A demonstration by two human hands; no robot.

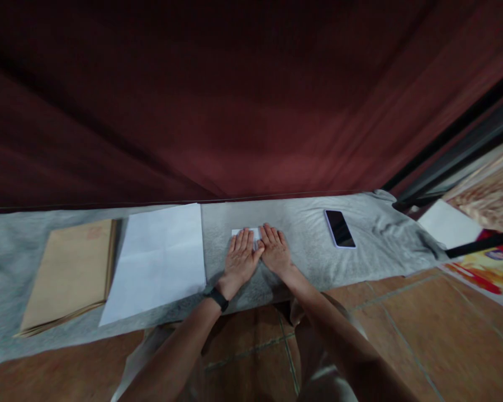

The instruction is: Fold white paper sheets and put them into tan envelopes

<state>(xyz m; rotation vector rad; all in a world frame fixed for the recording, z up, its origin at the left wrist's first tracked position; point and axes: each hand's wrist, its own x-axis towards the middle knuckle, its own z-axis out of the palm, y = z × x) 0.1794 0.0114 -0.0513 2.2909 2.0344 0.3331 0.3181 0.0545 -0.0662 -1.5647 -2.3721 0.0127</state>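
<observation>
Left hand, right hand flat, side by side

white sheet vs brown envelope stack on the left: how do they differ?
The white paper sheet is pale white; the brown envelope stack is tan. The sheet is a single thin layer showing faint fold creases, while the stack shows several layered edges along its near side. The sheet lies nearer the left hand; the stack sits farther left. Both lie flat on the grey cloth, side by side, untouched by either hand.

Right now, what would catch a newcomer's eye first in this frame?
Both hands, left hand and right hand, lie flat side by side on a small folded white paper at the middle of the grey cloth. To their left lies a white sheet, then brown envelopes; to their right a phone.
</observation>
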